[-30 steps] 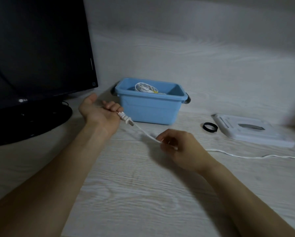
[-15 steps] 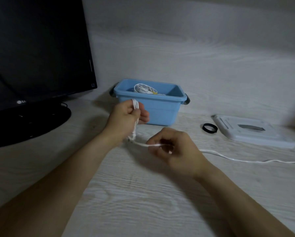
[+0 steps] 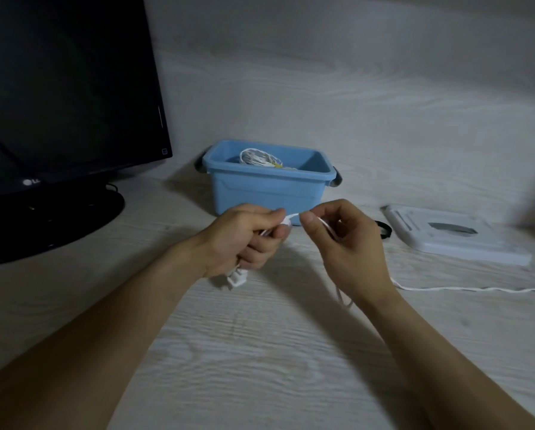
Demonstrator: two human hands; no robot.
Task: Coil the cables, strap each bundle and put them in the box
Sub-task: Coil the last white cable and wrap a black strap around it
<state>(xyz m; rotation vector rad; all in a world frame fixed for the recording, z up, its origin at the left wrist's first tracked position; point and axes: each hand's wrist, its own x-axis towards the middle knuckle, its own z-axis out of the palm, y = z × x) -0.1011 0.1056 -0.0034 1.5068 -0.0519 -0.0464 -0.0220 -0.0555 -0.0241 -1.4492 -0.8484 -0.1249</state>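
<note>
While coiling goes on: both hands work above the near-middle of the pale wooden table [image 3: 260, 352], close together but not touching.
Left hand: the left hand [image 3: 244, 240] is curled round the white cable [image 3: 464, 289], with the plug end [image 3: 237, 278] hanging out below the fist just over the table.
Right hand: the right hand [image 3: 346, 243] pinches the same cable between thumb and forefinger, just right of the left fist; a short taut span joins the two hands.
Cable run: from under the right wrist a slack loop drops, then the cable trails along the table to the right edge of view.
Handling, as a judgement: thin, light and limp, it should bend easily into loops but will spring open if the fist loosens; the smooth jacket may slide through a light pinch.
Where to hold: best kept clamped at the gathered loops in the left fist, with the right feeding slack a little way along, never tugging at the plug.
Strap: a black ring [image 3: 384, 228], probably the strap, lies on the table right of the hands, partly hidden.
Lid: a white lid [image 3: 452, 237] lies farther right.
Box: the blue box [image 3: 269, 190] stands beyond the hands, with a coiled white bundle [image 3: 258, 157] already inside.
Monitor: a dark monitor [image 3: 67, 88] stands far left.
</note>
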